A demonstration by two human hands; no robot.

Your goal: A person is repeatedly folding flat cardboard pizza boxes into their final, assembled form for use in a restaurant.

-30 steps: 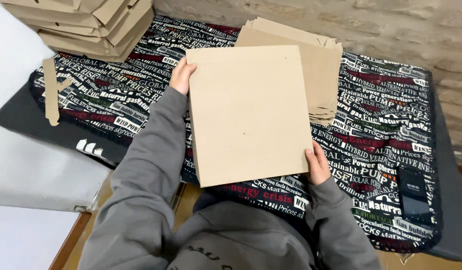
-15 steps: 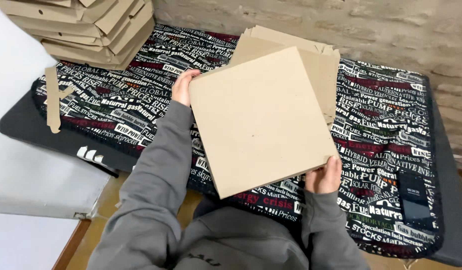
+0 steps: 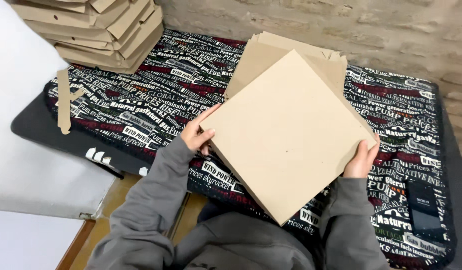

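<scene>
I hold a flat, square brown cardboard box [image 3: 288, 135] turned like a diamond above a table covered by a cloth [image 3: 156, 85] printed with words. My left hand [image 3: 197, 133] grips its left edge, fingers against the side. My right hand [image 3: 361, 159] grips the right corner from below. Behind the box lies a pile of flat cardboard sheets [image 3: 271, 55]; the box hides most of it.
A stack of folded cardboard boxes [image 3: 98, 27] stands at the back left. A cardboard strip [image 3: 64, 100] lies on the cloth's left end. A dark phone [image 3: 422, 204] lies at the right near the front. A stone wall [image 3: 341, 25] runs behind the table.
The box has turned clockwise from nearly square-on to a diamond. My left hand slid down its left edge and my right hand moved up to the right corner.
</scene>
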